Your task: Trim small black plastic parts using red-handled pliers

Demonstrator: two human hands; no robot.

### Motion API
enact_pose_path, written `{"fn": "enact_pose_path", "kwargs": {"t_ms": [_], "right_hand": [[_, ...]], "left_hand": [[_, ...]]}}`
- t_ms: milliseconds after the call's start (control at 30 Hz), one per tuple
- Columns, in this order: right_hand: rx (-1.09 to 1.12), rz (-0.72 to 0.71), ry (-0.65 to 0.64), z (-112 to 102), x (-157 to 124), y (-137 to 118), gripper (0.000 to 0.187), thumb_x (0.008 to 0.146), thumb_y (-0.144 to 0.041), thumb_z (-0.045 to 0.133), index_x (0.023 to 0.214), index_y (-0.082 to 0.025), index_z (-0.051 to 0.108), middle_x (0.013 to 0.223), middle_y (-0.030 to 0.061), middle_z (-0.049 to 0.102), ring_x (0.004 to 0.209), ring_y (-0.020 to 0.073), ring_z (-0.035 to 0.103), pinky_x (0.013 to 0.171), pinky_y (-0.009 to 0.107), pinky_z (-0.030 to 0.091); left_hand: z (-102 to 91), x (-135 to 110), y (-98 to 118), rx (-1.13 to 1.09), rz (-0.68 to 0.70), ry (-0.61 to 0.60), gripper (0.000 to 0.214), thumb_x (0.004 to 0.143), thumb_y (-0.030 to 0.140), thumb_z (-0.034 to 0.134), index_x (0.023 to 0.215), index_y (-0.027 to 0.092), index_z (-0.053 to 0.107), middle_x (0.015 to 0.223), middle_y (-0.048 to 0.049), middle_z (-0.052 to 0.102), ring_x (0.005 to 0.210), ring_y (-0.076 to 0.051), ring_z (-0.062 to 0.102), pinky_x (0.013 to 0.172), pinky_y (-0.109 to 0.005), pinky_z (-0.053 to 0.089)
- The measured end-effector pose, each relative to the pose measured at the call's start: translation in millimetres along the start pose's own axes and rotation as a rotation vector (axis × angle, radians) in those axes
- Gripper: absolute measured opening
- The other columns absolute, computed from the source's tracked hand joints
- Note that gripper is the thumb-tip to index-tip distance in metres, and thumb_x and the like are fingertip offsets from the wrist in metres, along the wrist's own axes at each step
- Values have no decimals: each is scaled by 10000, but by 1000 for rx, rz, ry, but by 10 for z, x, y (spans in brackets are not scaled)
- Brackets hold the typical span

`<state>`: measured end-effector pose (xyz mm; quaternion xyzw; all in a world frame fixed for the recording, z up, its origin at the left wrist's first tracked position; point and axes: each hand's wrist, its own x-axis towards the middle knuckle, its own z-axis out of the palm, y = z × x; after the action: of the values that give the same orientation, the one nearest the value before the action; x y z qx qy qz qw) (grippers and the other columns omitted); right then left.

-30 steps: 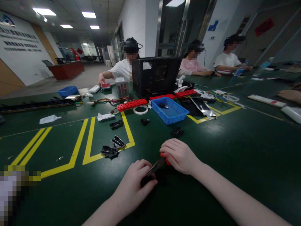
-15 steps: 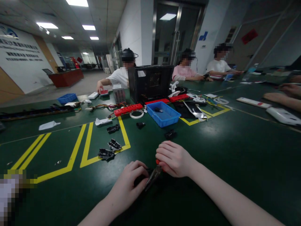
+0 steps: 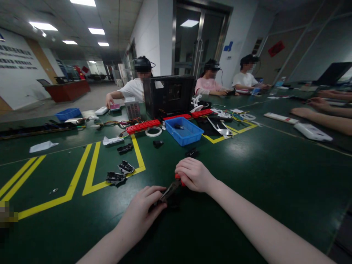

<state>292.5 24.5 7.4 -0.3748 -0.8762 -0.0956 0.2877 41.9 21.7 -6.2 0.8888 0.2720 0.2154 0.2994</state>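
My right hand [image 3: 194, 175] is closed around the red handles of a pair of long-nosed pliers [image 3: 171, 189]. The metal jaws point down and left, toward the fingertips of my left hand [image 3: 145, 206]. The thumb and fingers of my left hand are curled round a small black part [image 3: 157, 203], mostly hidden by the fingers, and the jaw tips reach it. Whether the jaws grip the part cannot be made out. Just beyond my right hand lies a black plastic piece [image 3: 191, 152]. Two black and silver pieces, one a housing [image 3: 115, 178], rest to the left.
A blue tray [image 3: 185, 139] with a dark piece in it stands ahead. Behind it are red power strips [image 3: 143, 127] and a black computer case [image 3: 156, 97]. Yellow tape [image 3: 140, 154] marks the green table. Co-workers sit across, and another person's hands [image 3: 305, 111] rest at the right.
The view has turned slightly right, so things sit further left. The pliers' jaws have come up against the part between my left fingers. My right hand keeps hold of the handles.
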Motion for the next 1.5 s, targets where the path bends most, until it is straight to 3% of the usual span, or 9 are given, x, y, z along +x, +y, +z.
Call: {"fn": "enact_pose_path", "kwargs": {"t_ms": [567,733,1100,1500], "right_hand": [[41,1,-93,70,33,-38,274,965,-202,361,869,-169,615,885,77,669,827,172,599,784,336,456],[48,8,-117,78,40,-52,271,966,-207,362,882,-166,616,890,79,667,841,175,598,794,340,457],[-97,-47,-45,-33,61,-2,246,943,-200,396,881,-172,633,883,83,670,854,188,598,843,363,479],[21,30,20,42,40,14,255,955,-188,377,885,-166,621,883,75,678,855,182,612,803,352,485]], "left_hand": [[-39,0,45,2,-47,-55,129,939,157,519,1007,208,616,1173,-69,611,1011,-240,563,895,-397,463],[-55,1,54,-17,-66,-68,138,889,205,624,1026,209,609,1193,-70,598,1045,-259,548,912,-418,448],[-47,-2,27,-94,-56,-20,23,912,182,578,927,192,592,1102,-73,602,1003,-239,558,873,-380,464],[-83,-6,72,-220,-80,12,67,955,226,520,930,196,575,1061,-55,601,962,-205,583,848,-322,475]]}}
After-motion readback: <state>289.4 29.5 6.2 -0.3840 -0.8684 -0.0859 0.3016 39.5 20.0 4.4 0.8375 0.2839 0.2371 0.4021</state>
